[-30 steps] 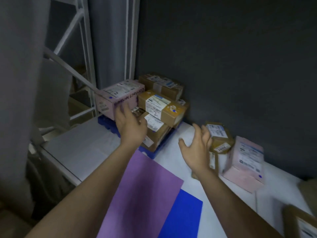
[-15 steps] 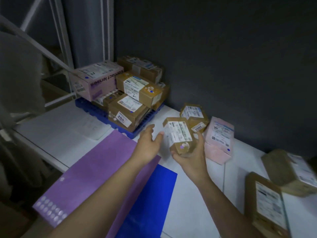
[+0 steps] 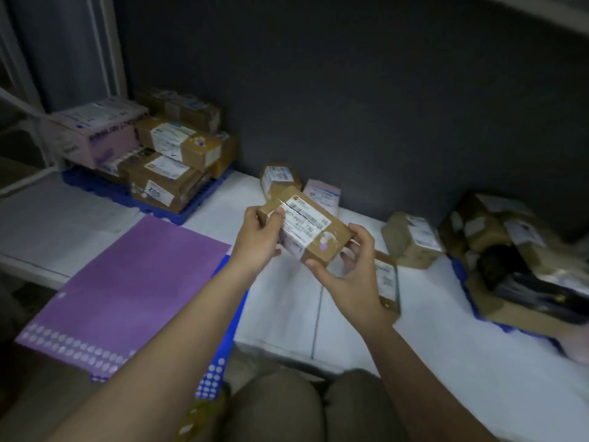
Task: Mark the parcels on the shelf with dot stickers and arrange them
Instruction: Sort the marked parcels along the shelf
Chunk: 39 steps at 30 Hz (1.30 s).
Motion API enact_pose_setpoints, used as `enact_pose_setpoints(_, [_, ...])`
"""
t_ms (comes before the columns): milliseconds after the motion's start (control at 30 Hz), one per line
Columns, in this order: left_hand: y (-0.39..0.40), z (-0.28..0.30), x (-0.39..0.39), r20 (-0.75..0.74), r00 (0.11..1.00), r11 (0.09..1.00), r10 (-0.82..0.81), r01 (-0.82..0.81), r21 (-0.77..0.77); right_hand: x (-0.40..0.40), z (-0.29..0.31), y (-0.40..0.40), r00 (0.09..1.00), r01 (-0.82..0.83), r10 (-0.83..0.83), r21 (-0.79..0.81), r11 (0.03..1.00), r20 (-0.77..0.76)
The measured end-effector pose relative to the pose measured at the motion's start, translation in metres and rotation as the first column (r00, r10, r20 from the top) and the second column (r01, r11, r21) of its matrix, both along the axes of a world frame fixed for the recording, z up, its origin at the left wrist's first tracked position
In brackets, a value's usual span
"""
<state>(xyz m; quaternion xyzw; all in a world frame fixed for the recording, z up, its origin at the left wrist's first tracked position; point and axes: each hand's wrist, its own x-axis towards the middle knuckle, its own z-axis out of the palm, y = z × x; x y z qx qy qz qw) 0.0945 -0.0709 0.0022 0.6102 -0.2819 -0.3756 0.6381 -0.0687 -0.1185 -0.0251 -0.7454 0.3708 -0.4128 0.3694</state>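
White shelf (image 3: pixel 287 301) is lying under both hands now: the left hand (image 3: pixel 259 240) and right hand (image 3: pixel 352 275) are gripping a parcel (image 3: pixel 306 228), lifted clear of the loose group half a second ago. It is already bearing a purple dot (image 3: pixel 323 247), so stacking is probably next.

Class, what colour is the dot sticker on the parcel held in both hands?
Purple, on the brown parcel; head view.

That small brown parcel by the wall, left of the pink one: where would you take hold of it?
Take the brown parcel by its two long side faces, coming from above and the front: the pink box crowds its right, the wall its back.
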Motion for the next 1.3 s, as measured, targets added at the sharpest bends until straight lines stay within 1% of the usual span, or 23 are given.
enact_pose_setpoints(67, [-0.001, 0.004, -0.017, 0.102, 0.995, 0.999, 0.001, -0.006, 0.054, -0.020, 0.010, 0.007, 1.000, 0.018, -0.018, 0.017, 1.000, 0.025])
enact_pose_setpoints(133, [0.002, 0.017, -0.054, 0.178, 0.980, 0.992, -0.086, 0.068, 0.106, -0.063, 0.021, 0.018, 0.996, 0.080, -0.081, 0.022, 0.997, 0.045])
enact_pose_setpoints(300, [0.015, 0.047, -0.158, 0.257, 0.923, 0.957, -0.285, 0.259, 0.130, -0.176, 0.042, 0.046, 0.976, 0.209, -0.210, 0.022, 0.978, 0.051])
enact_pose_setpoints(433, [0.023, 0.064, -0.237, 0.269, 0.866, 0.906, -0.422, 0.397, 0.144, -0.248, 0.053, 0.061, 0.959, 0.246, -0.249, 0.036, 0.969, 0.136])
enact_pose_setpoints(500, [0.024, 0.071, -0.270, 0.277, 0.853, 0.897, -0.442, 0.417, 0.148, -0.278, 0.055, 0.063, 0.946, 0.264, -0.273, 0.077, 0.962, 0.176])
enact_pose_setpoints(567, [0.022, 0.075, -0.297, 0.326, 0.831, 0.893, -0.450, 0.426, 0.147, -0.305, 0.057, 0.063, 0.932, 0.293, -0.303, 0.080, 0.953, 0.200])
enact_pose_setpoints(667, [0.005, 0.078, -0.329, 0.384, 0.810, 0.896, -0.444, 0.400, 0.194, -0.341, 0.055, 0.052, 0.908, 0.336, -0.349, 0.097, 0.937, 0.230])
enact_pose_setpoints(800, [-0.025, 0.082, -0.377, 0.465, 0.739, 0.872, -0.487, 0.436, 0.221, -0.377, 0.044, 0.024, 0.864, 0.430, -0.446, 0.121, 0.895, 0.234])
enact_pose_setpoints(933, [-0.068, 0.069, -0.418, 0.560, 0.657, 0.860, -0.504, 0.441, 0.257, -0.405, 0.023, -0.015, 0.780, 0.521, -0.562, 0.212, 0.827, 0.276])
enact_pose_setpoints(1000, [-0.096, 0.057, -0.433, 0.584, 0.624, 0.851, -0.519, 0.437, 0.290, -0.419, 0.015, -0.036, 0.736, 0.585, -0.627, 0.225, 0.779, 0.254])
enact_pose_setpoints(1067, [-0.123, 0.050, -0.444, 0.653, 0.557, 0.855, -0.514, 0.400, 0.331, -0.435, 0.009, -0.063, 0.663, 0.684, -0.712, 0.197, 0.702, 0.231])
enact_pose_setpoints(1133, [-0.148, 0.045, -0.452, 0.767, 0.428, 0.873, -0.478, 0.324, 0.363, -0.446, 0.006, -0.092, 0.568, 0.775, -0.792, 0.180, 0.606, 0.223])
enact_pose_setpoints(1200, [-0.169, 0.043, -0.457, 0.851, 0.300, 0.891, -0.430, 0.291, 0.348, -0.453, 0.007, -0.122, 0.491, 0.825, -0.824, 0.154, 0.544, 0.282])
enact_pose_setpoints(1267, [-0.190, 0.040, -0.460, 0.902, 0.186, 0.898, -0.390, 0.293, 0.328, -0.459, 0.010, -0.149, 0.454, 0.855, -0.832, 0.107, 0.507, 0.319])
enact_pose_setpoints(1300, [-0.202, 0.037, -0.461, 0.912, 0.155, 0.899, -0.380, 0.295, 0.324, -0.464, 0.010, -0.161, 0.439, 0.869, -0.839, 0.084, 0.488, 0.322])
